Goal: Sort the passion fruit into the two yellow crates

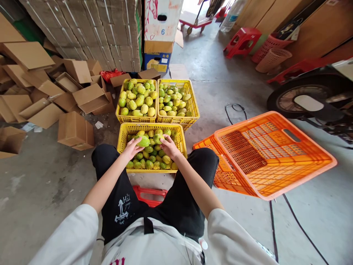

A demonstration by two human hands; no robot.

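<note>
I sit over a yellow crate (123,129) holding several green and yellow fruits. My left hand (132,148) grips a large green fruit (143,141) at the crate's near left. My right hand (168,146) is closed round a smaller green fruit (157,138) just beside it. Both hands are inside the crate, close together above the pile.
Two more yellow crates (137,118) (194,106) full of fruit stand behind. Stacked orange crates (264,158) lie tilted at the right. Cardboard boxes (75,130) litter the left floor. A motorbike wheel (303,101) and cables (271,217) are at the right. A red stool (149,195) is under me.
</note>
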